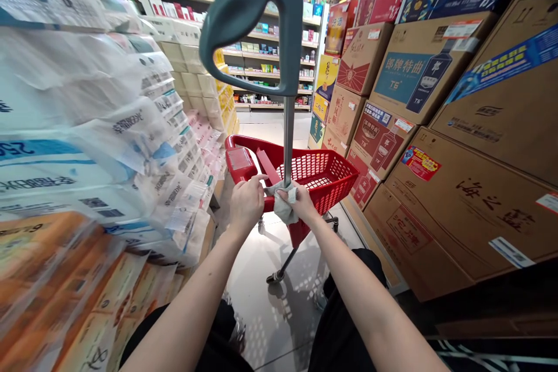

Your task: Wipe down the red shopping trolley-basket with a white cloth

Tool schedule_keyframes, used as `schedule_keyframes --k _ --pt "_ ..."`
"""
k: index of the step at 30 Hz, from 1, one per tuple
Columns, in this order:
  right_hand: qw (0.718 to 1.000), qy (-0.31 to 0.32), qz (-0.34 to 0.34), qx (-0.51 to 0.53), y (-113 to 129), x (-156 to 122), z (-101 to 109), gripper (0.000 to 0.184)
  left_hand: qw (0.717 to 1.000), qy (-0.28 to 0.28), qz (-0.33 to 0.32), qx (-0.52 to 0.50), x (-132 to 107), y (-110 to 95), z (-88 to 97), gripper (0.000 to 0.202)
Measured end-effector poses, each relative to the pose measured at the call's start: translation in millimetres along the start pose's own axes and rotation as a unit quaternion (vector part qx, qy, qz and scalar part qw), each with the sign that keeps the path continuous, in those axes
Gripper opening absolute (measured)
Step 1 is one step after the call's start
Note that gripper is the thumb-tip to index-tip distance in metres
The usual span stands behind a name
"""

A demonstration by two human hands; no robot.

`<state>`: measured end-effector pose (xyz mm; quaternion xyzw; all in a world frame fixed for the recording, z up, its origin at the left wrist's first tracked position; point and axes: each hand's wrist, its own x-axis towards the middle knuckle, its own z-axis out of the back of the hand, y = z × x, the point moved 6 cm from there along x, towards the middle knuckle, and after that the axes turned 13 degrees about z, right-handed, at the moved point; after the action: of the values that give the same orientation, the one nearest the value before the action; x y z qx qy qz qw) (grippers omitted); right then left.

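Observation:
A red plastic shopping basket (pixel 331 177) on wheels stands in the aisle in front of me. Its metal pole (pixel 288 139) rises to a grey-green handle (pixel 248 17) close to the camera. My right hand (pixel 300 203) is closed on a grey-white cloth (pixel 282 200) pressed against the base of the pole at the basket's near rim. My left hand (pixel 246 202) is closed on the basket's rim right beside it, fingers touching the cloth.
Stacked packs of tissue paper (pixel 108 145) fill the left side. Brown cardboard boxes (pixel 457 203) are piled on the right. The grey tiled floor (pixel 279 314) runs between them to shelves (pixel 270 64) at the aisle's far end. My knees in black trousers show below.

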<state>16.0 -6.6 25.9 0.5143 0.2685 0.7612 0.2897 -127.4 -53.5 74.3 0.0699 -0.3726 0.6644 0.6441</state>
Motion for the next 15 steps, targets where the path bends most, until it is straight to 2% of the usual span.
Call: schedule_keyframes --k 3,5,7,11,15 --pt "0.995 0.046 0.04 0.078 4 -3 12 0.027 1.0 -0.004 -0.01 0.001 -5 -10 -1.0 0.033" --pt "0.996 0.048 0.045 0.059 3 -5 19 0.025 1.0 -0.001 -0.02 0.005 -10 -18 -2.1 0.033" --pt "0.999 0.023 0.041 -0.001 1 -8 23 0.021 1.0 0.0 -0.029 0.01 -14 -25 -2.7 0.032" --pt "0.991 -0.067 -0.001 -0.117 -2 -11 22 0.02 0.999 -0.013 -0.028 0.015 -20 -36 -1.3 0.031" --pt "0.984 -0.107 -0.05 -0.133 -3 -11 17 0.028 1.0 -0.018 -0.022 0.01 -27 -40 0.5 0.03"
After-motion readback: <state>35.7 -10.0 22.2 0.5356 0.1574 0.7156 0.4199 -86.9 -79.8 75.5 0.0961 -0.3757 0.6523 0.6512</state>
